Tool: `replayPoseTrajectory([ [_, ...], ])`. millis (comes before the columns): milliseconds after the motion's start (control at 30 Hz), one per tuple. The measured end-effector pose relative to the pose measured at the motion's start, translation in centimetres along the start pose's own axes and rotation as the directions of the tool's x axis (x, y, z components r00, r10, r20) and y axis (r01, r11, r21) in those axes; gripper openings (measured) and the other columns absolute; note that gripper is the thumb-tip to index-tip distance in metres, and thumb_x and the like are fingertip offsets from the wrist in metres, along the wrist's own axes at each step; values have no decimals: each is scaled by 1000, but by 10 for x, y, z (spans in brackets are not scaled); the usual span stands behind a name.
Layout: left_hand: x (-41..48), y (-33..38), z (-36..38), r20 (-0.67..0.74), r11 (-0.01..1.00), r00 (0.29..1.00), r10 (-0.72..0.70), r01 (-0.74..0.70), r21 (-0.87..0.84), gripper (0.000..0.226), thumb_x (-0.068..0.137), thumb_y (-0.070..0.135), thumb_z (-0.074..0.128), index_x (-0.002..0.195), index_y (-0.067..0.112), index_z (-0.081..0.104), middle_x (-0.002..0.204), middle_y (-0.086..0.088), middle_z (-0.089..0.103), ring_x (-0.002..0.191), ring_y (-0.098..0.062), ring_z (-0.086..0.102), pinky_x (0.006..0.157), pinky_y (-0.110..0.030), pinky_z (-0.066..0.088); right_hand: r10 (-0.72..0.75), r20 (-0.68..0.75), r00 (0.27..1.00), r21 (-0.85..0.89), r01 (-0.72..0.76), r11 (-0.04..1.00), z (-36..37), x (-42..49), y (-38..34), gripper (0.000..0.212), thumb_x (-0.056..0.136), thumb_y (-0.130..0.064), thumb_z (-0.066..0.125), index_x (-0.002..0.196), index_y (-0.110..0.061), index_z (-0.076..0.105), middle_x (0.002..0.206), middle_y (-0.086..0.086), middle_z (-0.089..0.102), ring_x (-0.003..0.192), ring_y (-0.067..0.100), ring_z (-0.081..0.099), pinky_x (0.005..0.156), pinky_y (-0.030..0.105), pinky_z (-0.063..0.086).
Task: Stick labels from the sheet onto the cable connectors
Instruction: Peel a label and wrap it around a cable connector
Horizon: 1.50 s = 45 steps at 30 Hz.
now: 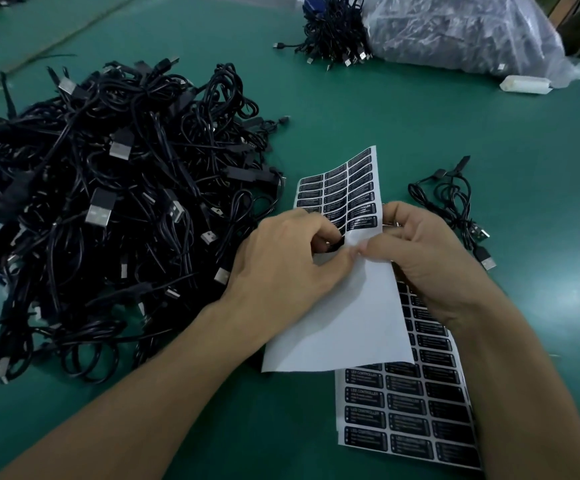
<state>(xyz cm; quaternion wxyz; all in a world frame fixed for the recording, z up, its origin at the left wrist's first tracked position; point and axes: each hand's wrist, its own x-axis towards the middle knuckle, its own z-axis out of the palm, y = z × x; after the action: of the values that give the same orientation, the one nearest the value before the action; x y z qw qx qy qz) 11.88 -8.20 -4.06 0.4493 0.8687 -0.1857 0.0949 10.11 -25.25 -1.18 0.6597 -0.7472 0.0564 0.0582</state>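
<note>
A label sheet (pixel 345 188) with rows of black labels is lifted off the green table (pixel 420 126), its lower part bent back to show plain white backing. My left hand (pixel 281 258) pinches a black label at the sheet's bent edge. My right hand (pixel 423 251) grips the same sheet from the right, thumb against the fold. A second label sheet (pixel 406 410) lies flat underneath, near the table's front. A big heap of black USB cables (pixel 115 202) sits to the left of my hands. One loose cable (pixel 455 206) lies to the right.
At the back stand a tied bundle of black cables (pixel 333 32), a clear plastic bag (pixel 461 29) holding more cables, and a small white object (pixel 524 85) beside the bag. Bare green table lies between them and my hands.
</note>
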Motion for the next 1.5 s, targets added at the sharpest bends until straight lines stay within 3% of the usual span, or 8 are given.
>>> replayPoseTrajectory([
  [400, 1, -2, -1, 23, 982, 995, -93, 95, -164, 12, 78, 39, 71, 77, 28, 74, 65, 18, 68, 60, -2, 63, 58, -34, 57, -19, 27, 999, -28, 19, 999, 0, -2, -2, 25, 87, 9, 62, 98, -14, 62, 84, 11, 76, 80, 32, 59, 79, 50, 44],
  [600, 2, -4, -1, -13, 989, 998, -61, 58, -133, 10, 84, 30, 69, 75, 28, 75, 68, 24, 68, 61, 2, 63, 55, -13, 46, -15, 19, 1000, -26, 15, 1000, -1, -2, -2, 24, 87, 9, 61, 97, -13, 62, 78, 11, 75, 67, 24, 66, 73, 43, 49],
  [800, -1, 1, -2, 31, 997, 997, -70, 71, -36, 15, 83, 39, 63, 80, 29, 74, 74, 20, 68, 72, -3, 65, 69, -36, 58, -4, -89, 996, -148, -10, 989, -7, -1, 2, 22, 84, 4, 62, 98, -13, 61, 71, 6, 75, 56, 15, 66, 51, 27, 53],
  [933, -5, 9, -6, 15, 974, 995, 101, -102, 204, 11, 89, 26, 69, 79, 23, 72, 79, 11, 64, 73, -12, 60, 62, -34, 53, -10, -229, 973, -376, -79, 923, -16, 2, 9, 30, 68, -24, 65, 97, -25, 58, 64, -1, 72, 52, 15, 57, 58, 31, 48],
  [1067, -2, 14, -15, -103, 816, 937, 334, -233, 529, 6, 87, 14, 71, 82, 16, 74, 79, -1, 67, 77, -26, 62, 64, -38, 50, 38, -284, 958, -484, -177, 857, -26, 2, 15, 32, 73, -26, 71, 101, -26, 56, 54, -10, 57, 44, 4, 47, 55, 26, 36],
  [1267, 5, 1, -27, -110, 574, 993, 43, 66, 816, 30, 93, 32, 65, 119, 19, 62, 122, -4, 53, 111, -29, 48, 88, -41, 33, 60, -314, 947, -568, -239, 787, -25, -1, 11, 34, 77, -34, 72, 106, -28, 55, 89, -6, 61, 72, 15, 58, 57, 28, 36],
  [1333, 6, -2, -27, -86, 523, 996, -19, 83, 849, 32, 94, 44, 60, 115, 21, 61, 122, -3, 50, 112, -28, 43, 87, -40, 26, 47, -319, 947, -587, -236, 775, -24, -2, 11, 33, 78, -35, 71, 106, -29, 54, 92, -6, 59, 74, 13, 56, 56, 27, 33],
  [1500, 7, -5, -27, -64, 512, 998, 4, 53, 857, 12, 95, 36, 63, 104, 29, 64, 114, 3, 51, 106, -26, 43, 80, -38, 17, 42, -299, 953, -569, -214, 794, -24, 1, 13, 34, 78, -31, 70, 107, -29, 53, 83, -7, 53, 70, 13, 46, 55, 28, 32],
])
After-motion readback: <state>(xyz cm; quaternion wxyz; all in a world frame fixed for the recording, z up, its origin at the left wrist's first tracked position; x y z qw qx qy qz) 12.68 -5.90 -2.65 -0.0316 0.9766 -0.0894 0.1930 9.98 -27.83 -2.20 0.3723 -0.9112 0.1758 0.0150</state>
